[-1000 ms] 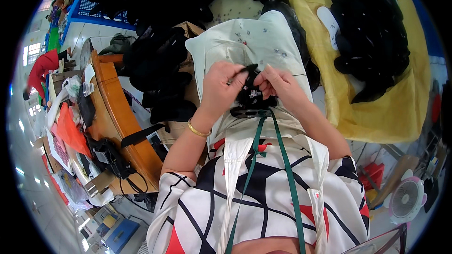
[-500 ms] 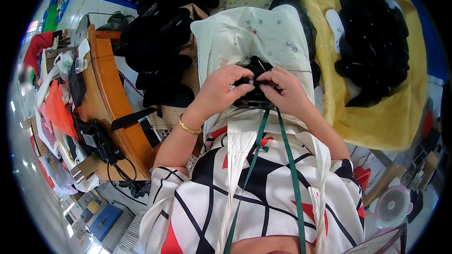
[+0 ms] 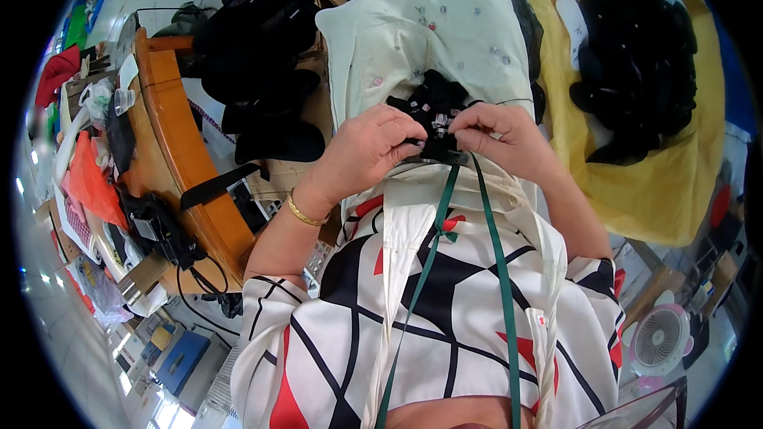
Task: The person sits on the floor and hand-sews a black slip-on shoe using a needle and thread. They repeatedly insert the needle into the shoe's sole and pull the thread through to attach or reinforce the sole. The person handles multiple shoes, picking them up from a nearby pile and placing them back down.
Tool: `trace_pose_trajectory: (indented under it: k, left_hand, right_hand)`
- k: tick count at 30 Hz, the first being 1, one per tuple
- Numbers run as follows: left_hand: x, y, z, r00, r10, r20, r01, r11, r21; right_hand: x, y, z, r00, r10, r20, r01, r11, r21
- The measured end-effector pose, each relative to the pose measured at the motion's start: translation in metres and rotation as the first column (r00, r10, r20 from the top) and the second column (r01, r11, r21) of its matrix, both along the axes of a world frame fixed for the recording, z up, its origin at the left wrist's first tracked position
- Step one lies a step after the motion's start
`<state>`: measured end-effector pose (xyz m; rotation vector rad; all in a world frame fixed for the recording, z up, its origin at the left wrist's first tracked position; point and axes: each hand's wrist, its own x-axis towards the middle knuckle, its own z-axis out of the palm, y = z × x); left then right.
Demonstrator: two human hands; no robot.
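A black fabric piece [image 3: 439,94] with several small shiny pink and clear beads on it lies on my lap, over the cream cloth [image 3: 358,40]. My left hand [image 3: 372,147] pinches the left edge of this piece between thumb and fingers. At its right side, my right hand [image 3: 501,139] is closed in a pinch by the cluster of beads. Whatever sits between those fingertips is too small to make out. More loose gem-like beads [image 3: 429,25] are scattered over the cream cloth beyond my hands.
On the right, a large yellow sack [image 3: 636,206] holds many black pieces and a white sole-shaped one. More black pieces [image 3: 262,71] are piled at the left, by a wooden table frame [image 3: 179,127]. A white fan [image 3: 661,338] stands at the lower right.
My hands have moved apart, the right one drawing rightward. The black fabric piece now lies more spread out, with its beads showing. The view has shifted slightly.
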<state>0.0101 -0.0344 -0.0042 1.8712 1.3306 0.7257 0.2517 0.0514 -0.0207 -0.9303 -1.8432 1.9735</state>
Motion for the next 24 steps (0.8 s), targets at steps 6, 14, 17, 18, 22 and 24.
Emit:
trace_pose_trajectory:
  k: [6, 14, 17, 18, 22, 24]
  left_hand:
    - [0.003, 0.000, 0.008, 0.999, -0.054, -0.003, 0.054, 0.998, 0.026]
    - [0.003, 0.001, 0.010, 0.996, -0.093, 0.016, 0.093, 0.996, 0.012]
    - [0.002, 0.001, 0.010, 0.996, -0.093, 0.019, 0.092, 0.996, 0.014]
    - [0.002, 0.001, 0.009, 0.995, -0.095, 0.023, 0.095, 0.995, 0.017]
    - [0.002, 0.001, 0.008, 0.995, -0.095, 0.041, 0.094, 0.995, 0.018]
    - [0.002, 0.000, 0.007, 0.995, -0.094, 0.043, 0.093, 0.995, 0.026]
  right_hand:
    - [-0.001, 0.014, 0.018, 0.944, 0.313, 0.104, -0.329, 0.917, 0.227]
    - [-0.004, 0.019, 0.012, 0.924, 0.380, 0.045, -0.380, 0.896, 0.232]
    - [-0.004, 0.020, 0.013, 0.919, 0.391, 0.057, -0.393, 0.893, 0.218]
    - [-0.004, 0.020, 0.013, 0.917, 0.396, 0.055, -0.398, 0.891, 0.219]
    - [-0.004, 0.022, 0.016, 0.908, 0.413, 0.067, -0.416, 0.876, 0.242]
    - [-0.005, 0.022, 0.017, 0.906, 0.416, 0.074, -0.421, 0.874, 0.243]
